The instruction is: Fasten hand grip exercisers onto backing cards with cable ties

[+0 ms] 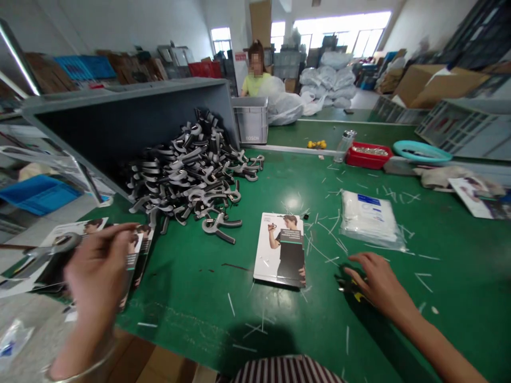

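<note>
My left hand (98,271), smeared by motion, is over a stack of printed cards (138,252) at the table's left edge. Beside it is a hand grip strengthener (66,242) with a grey coil; whether my fingers touch it I cannot tell. My right hand (375,282) is low over the table, fingers apart and bent, above small cutters (355,290) with yellow and black handles, partly hidden under the palm. Between my hands lies a printed card pack (279,250) showing a person with a grip strengthener. Beyond it sits a loose grip strengthener (221,227).
A tipped grey crate (131,93) spills a heap of grip strengtheners (191,170). A bag of white ties (371,218) lies right, with white strips scattered about. Behind are a glass jar (344,146), red tray (368,155) and turquoise basin (422,151). A co-worker (255,80) is across the table.
</note>
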`<state>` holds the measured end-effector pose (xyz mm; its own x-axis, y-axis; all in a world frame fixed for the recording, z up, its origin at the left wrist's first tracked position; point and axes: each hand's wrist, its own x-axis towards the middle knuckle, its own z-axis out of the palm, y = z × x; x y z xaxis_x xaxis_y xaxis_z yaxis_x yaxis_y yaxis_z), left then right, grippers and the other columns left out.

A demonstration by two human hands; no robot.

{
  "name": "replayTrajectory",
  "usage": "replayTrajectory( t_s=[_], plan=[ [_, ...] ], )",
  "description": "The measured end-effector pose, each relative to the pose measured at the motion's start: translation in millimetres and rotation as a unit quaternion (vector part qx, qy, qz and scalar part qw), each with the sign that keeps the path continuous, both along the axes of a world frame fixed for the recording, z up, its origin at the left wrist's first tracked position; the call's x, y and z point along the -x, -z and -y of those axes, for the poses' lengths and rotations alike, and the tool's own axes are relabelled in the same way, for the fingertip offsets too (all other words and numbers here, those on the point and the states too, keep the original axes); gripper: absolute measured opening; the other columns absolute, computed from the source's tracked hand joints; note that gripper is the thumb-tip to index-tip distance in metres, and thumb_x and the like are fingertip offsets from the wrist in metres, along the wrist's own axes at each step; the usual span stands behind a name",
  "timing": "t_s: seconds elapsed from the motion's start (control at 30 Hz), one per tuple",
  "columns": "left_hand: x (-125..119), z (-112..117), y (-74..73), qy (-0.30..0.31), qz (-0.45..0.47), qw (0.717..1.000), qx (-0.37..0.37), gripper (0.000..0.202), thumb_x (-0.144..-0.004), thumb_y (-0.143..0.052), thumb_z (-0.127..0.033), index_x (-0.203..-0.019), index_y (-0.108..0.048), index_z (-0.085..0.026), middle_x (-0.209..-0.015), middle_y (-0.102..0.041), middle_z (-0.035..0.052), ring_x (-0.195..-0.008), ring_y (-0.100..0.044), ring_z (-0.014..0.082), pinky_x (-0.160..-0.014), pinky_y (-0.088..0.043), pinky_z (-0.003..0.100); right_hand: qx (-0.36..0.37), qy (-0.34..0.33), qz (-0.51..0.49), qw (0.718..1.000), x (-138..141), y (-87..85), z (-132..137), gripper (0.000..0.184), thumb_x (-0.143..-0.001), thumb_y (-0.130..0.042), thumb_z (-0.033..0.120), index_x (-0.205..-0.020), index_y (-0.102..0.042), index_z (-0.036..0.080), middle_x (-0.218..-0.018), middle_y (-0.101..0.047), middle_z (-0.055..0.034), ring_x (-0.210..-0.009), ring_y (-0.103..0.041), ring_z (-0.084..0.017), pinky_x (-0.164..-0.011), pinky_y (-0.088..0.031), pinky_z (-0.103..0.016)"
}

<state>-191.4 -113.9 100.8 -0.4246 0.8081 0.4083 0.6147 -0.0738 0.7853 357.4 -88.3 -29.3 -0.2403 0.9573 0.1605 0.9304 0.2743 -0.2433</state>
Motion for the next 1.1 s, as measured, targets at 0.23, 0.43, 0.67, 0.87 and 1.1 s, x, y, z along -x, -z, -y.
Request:
replayTrajectory(
  t_s=[0.23,0.43,0.67,0.87,1.1],
  plan=[
    [-177.9,-43.5,87.5,0.222,-0.030,0.968,0.111,0.058,-0.082,-0.069,-0.042,-0.133,-0.056,-0.017,-0.137,-0.056,0.0149,-0.129,-0.049,0.0304,-0.109,-0.038,0.046,0.152,0.044,-0.036,0.987,64.3,15.4,-78.7,0.015,-0.087,-0.060,0.029,-0.077,-0.059,0.018,-0.088,-0.065,-0.0100,-0.079,-0.063,-0.021,-0.069,-0.044,-0.028],
    [-182.3,-71.9,157.1,0.204,0.170,0.947,0.183,0.049,-0.081,-0.067,-0.038,-0.125,-0.063,-0.017,-0.120,-0.067,0.0121,-0.113,-0.060,0.0287,-0.101,-0.043,0.042,0.187,0.050,-0.114,0.974,27.4,12.7,-79.2,0.019,-0.092,-0.045,0.032,-0.090,-0.058,0.018,-0.066,-0.063,-0.0017,-0.052,-0.058,-0.015,-0.049,-0.039,-0.024],
    [-149.1,-51.0,139.8,0.157,0.372,0.898,0.174,0.057,-0.071,-0.078,-0.039,-0.122,-0.065,-0.017,-0.113,-0.071,0.0090,-0.092,-0.067,0.0239,-0.084,-0.049,0.032,0.159,0.031,-0.207,0.965,22.7,-26.8,-73.7,0.033,-0.091,-0.050,0.050,-0.086,-0.062,0.020,-0.057,-0.062,-0.0005,-0.047,-0.058,-0.017,-0.051,-0.044,-0.029],
    [-122.9,-23.3,138.3,0.134,0.427,0.874,0.188,0.063,-0.070,-0.079,-0.041,-0.125,-0.061,-0.016,-0.110,-0.073,0.0097,-0.083,-0.068,0.0212,-0.077,-0.051,0.030,0.202,-0.053,-0.523,0.826,126.3,-55.8,-86.5,0.032,-0.091,-0.059,0.050,-0.099,-0.055,0.019,-0.082,-0.072,-0.0047,-0.061,-0.068,-0.016,-0.059,-0.056,-0.029],
    [-114.5,-22.9,141.0,0.144,0.410,0.882,0.184,0.059,-0.073,-0.078,-0.036,-0.126,-0.060,-0.016,-0.109,-0.073,0.0089,-0.088,-0.068,0.0220,-0.078,-0.050,0.030,0.151,-0.162,-0.468,0.856,242.0,-29.7,-81.0,0.023,-0.097,-0.049,0.044,-0.102,-0.048,0.022,-0.087,-0.072,-0.0050,-0.072,-0.073,-0.018,-0.061,-0.059,-0.030]
  ],
)
